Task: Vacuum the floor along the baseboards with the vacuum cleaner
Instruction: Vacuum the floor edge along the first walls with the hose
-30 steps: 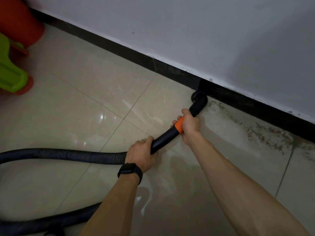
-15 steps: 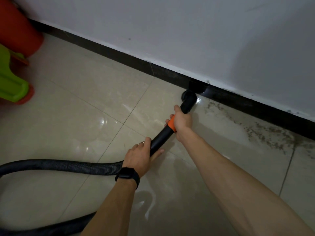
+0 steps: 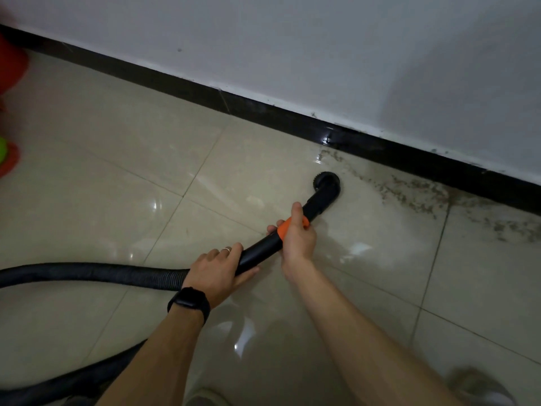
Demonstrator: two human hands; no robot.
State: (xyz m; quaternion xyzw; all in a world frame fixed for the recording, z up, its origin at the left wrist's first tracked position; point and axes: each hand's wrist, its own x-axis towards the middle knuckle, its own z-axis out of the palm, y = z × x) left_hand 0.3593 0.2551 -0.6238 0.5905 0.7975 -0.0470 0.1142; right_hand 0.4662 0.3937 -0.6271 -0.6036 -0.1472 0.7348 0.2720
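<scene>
- Head view, nearest first: a blurred pale shoe [image 3: 480,385] shows at the near edge of the floor [image 3: 117,171], beside the right forearm.
- A black ribbed hose [image 3: 87,273] loops in from the floor's left edge, with a second stretch lying at the near-left corner.
- The left hand [image 3: 215,271], with a black watch [image 3: 188,301] on the wrist and a ring [image 3: 226,249] on one finger, grips the vacuum wand [image 3: 260,252] where the hose joins it, fingers curled over the top.
- The right hand [image 3: 297,240] is wrapped round the same wand further up, at its orange collar [image 3: 285,228].
- The wand's round nozzle [image 3: 326,183] rests on the tile near the baseboard [image 3: 263,109], not touching it.
- Dark gritty dirt [image 3: 415,191] lies just right of the nozzle, strewn along the foot of the baseboard.
- Above the black baseboard rises a white wall [image 3: 292,39].
- At the far-left edge stands a blurred red object [image 3: 11,65].
</scene>
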